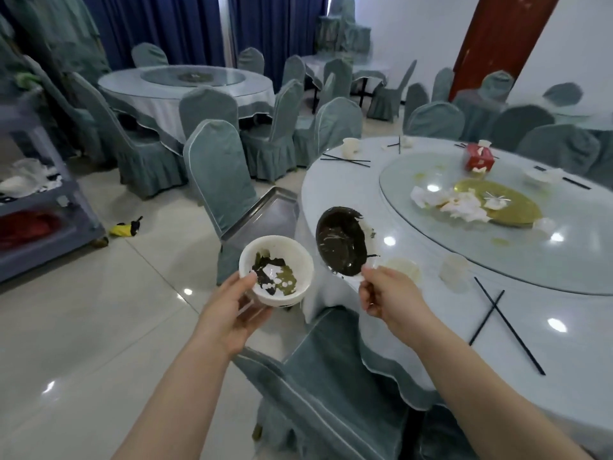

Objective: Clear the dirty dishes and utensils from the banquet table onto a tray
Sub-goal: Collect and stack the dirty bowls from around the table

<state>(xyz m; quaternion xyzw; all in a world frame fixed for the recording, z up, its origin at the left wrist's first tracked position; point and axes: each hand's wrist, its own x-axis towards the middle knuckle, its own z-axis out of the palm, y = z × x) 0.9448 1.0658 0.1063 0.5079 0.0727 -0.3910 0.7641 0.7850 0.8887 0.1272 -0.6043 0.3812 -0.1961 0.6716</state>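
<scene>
We hold a white round bowl point(276, 271) smeared with dark scraps in our left hand point(232, 322), centre frame, while our right hand point(391, 298) pinches a tilted sauce-blackened dish point(341, 244) beside it. Next, we judge, both go onto the steel tray point(265, 210) just above, resting on a chair beside the bench point(414, 327).

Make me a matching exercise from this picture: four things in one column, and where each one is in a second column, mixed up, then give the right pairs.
Things:
1. white bowl
2. dark-smeared dish
3. metal tray
4. red box

Places:
A. on the glass turntable
B. on the seat of a covered chair beside the table
C. held in the left hand
D. tilted, pinched at its rim by the right hand

Pairs: 1-C, 2-D, 3-B, 4-A
</scene>
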